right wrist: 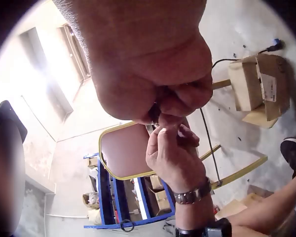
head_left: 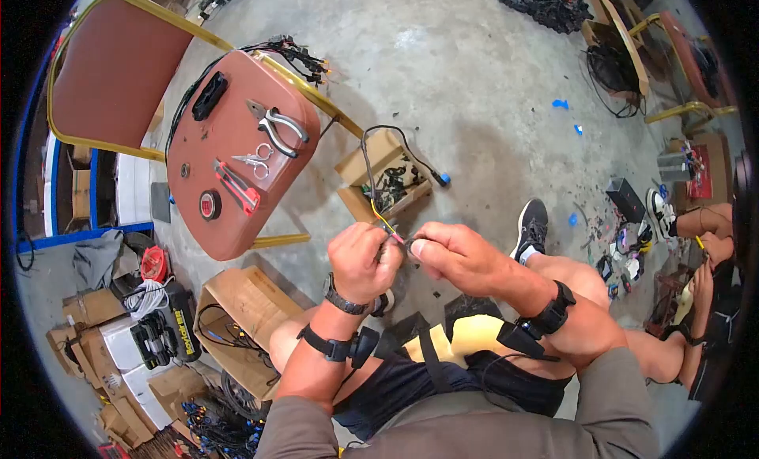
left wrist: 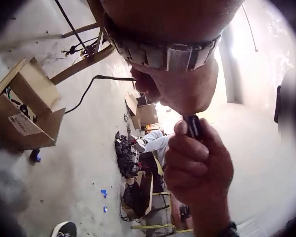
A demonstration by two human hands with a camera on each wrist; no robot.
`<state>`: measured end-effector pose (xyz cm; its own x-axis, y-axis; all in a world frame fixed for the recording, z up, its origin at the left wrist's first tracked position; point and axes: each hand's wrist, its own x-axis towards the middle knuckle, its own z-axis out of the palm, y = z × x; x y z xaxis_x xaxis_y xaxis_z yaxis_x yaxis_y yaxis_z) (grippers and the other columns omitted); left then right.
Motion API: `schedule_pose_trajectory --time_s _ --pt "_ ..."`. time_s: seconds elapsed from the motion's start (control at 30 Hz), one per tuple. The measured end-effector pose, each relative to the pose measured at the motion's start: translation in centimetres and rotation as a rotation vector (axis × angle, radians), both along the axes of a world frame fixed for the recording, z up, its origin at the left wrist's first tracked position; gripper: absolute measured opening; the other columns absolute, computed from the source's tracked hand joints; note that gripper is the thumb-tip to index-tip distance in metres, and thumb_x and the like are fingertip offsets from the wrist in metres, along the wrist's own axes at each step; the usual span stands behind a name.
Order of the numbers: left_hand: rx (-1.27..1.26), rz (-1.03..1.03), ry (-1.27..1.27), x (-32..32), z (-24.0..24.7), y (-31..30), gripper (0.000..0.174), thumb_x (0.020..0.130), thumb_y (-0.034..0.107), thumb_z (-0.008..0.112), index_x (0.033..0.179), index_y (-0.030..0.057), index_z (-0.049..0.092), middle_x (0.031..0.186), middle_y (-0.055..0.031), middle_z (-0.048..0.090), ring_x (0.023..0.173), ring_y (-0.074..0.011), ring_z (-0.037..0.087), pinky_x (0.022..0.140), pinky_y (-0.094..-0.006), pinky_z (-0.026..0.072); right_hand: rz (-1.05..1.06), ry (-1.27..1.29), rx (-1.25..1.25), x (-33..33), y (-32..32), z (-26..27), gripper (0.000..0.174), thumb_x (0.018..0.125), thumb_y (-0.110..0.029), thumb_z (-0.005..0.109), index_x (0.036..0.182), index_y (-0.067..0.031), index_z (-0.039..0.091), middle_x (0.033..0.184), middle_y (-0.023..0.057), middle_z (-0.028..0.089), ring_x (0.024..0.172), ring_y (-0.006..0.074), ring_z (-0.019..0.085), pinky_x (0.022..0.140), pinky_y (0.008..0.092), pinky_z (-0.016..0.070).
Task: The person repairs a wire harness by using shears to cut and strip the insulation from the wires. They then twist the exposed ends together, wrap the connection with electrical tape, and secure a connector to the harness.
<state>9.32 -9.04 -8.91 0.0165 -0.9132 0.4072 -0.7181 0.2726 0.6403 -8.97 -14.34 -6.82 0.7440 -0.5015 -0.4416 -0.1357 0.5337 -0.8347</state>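
Both hands meet in front of the person's lap. My left hand pinches the stripped end of a black cable, where thin coloured wires show yellow beside the fingertips. That cable loops away over a carton to a blue-capped end. Curled fingers of my right hand hold a small black cylindrical piece, its end toward the left fingertips. In the right wrist view the left hand comes up from below, fingertips right at the right hand's. The wire ends between them are hidden by the fingers.
A chair seat bears pliers, scissors, a red utility knife and a tape roll. An open carton of black parts stands on the floor ahead. Another person's hands are at right.
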Motion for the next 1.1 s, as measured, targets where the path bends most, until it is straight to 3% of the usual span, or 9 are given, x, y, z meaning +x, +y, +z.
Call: schedule_pose_trajectory --time_s 0.1,0.17,0.2,0.27,0.33,0.63,0.87,1.03,1.1 --pt "0.132 0.014 0.169 -0.6 -0.1 0.4 0.009 0.068 0.000 0.063 0.067 0.0018 0.054 0.058 -0.0086 0.050 0.049 -0.0224 0.050 0.046 -0.0325 0.0389 -0.027 0.072 -0.216 -0.4 -0.1 -0.2 0.025 0.094 -0.024 0.051 0.091 0.0004 0.056 0.067 0.0061 0.055 0.061 0.0155 0.053 0.058 0.0315 0.0435" --pt "0.232 0.041 0.317 -0.6 -0.5 0.1 0.008 0.072 0.000 0.064 0.069 0.0011 0.056 0.059 -0.0084 0.052 0.051 -0.0196 0.052 0.048 -0.0315 0.0398 -0.027 0.131 -0.545 -0.6 -0.8 -0.6 0.024 0.091 -0.023 0.054 0.095 0.0003 0.054 0.073 0.0162 0.060 0.065 0.0295 0.059 0.062 0.0390 0.0459" --pt "0.287 0.025 0.388 -0.5 -0.4 0.1 0.007 0.076 0.001 0.063 0.072 0.0000 0.058 0.061 -0.0071 0.055 0.055 -0.0165 0.054 0.051 -0.0297 0.0418 -0.024 0.130 -0.544 -0.7 -0.9 -0.5 0.024 0.091 -0.023 0.054 0.095 0.0003 0.054 0.073 0.0162 0.060 0.065 0.0295 0.059 0.062 0.0390 0.0459" --pt "0.340 0.008 0.458 -0.7 -0.3 0.2 0.007 0.080 0.003 0.063 0.075 -0.0010 0.060 0.063 -0.0057 0.057 0.058 -0.0134 0.055 0.055 -0.0279 0.0437 0.009 0.159 -0.624 -0.8 -1.1 -0.3 0.024 0.090 -0.023 0.057 0.097 -0.0005 0.052 0.080 0.0232 0.061 0.073 0.0410 0.060 0.063 0.0443 0.0460" --pt "0.584 0.056 0.900 -1.2 -0.3 0.3 0.010 0.085 0.004 0.060 0.078 -0.0023 0.062 0.068 -0.0037 0.060 0.063 -0.0113 0.056 0.064 -0.0259 0.0463 -0.013 0.129 -0.628 -0.7 -0.9 -0.6 0.025 0.089 -0.024 0.058 0.098 -0.0007 0.051 0.080 0.0234 0.060 0.073 0.0422 0.059 0.063 0.0456 0.0459" --pt "0.582 0.160 1.201 -2.4 -0.4 1.0 0.016 0.093 0.008 0.054 0.087 -0.0032 0.063 0.075 -0.0044 0.061 0.065 -0.0098 0.055 0.063 -0.0248 0.0463 -0.017 0.143 -0.789 0.0 -0.4 -1.6 0.029 0.088 -0.026 0.060 0.093 -0.0024 0.044 0.078 0.0236 0.059 0.073 0.0449 0.058 0.061 0.0499 0.0452" --pt "0.503 0.096 0.977 -1.7 -1.1 1.6 0.016 0.091 0.006 0.055 0.081 -0.0033 0.062 0.069 -0.0037 0.057 0.060 -0.0102 0.051 0.056 -0.0257 0.0424 0.083 0.200 -0.897 -0.3 -1.1 -1.0 0.030 0.086 -0.029 0.062 0.088 -0.0034 0.046 0.074 0.0213 0.059 0.071 0.0428 0.059 0.059 0.0492 0.0458" --pt "0.402 -0.003 0.381 -1.9 0.5 1.1 0.020 0.083 0.003 0.059 0.066 -0.0017 0.050 0.058 -0.0108 0.047 0.050 -0.0214 0.044 0.048 -0.0325 0.0363 0.249 0.240 -0.883 -1.7 -2.6 0.0 0.028 0.083 -0.031 0.064 0.090 -0.0053 0.053 0.071 0.0196 0.059 0.071 0.0418 0.059 0.058 0.0484 0.0454" --pt "0.388 -0.031 0.372 -2.0 0.8 1.2 0.020 0.079 0.002 0.060 0.063 -0.0006 0.048 0.056 -0.0122 0.045 0.047 -0.0251 0.043 0.046 -0.0341 0.0350 0.341 0.265 -0.829 -2.4 -3.6 0.3 0.028 0.083 -0.031 0.064 0.093 -0.0061 0.057 0.071 0.0192 0.060 0.071 0.0418 0.058 0.059 0.0482 0.0453"
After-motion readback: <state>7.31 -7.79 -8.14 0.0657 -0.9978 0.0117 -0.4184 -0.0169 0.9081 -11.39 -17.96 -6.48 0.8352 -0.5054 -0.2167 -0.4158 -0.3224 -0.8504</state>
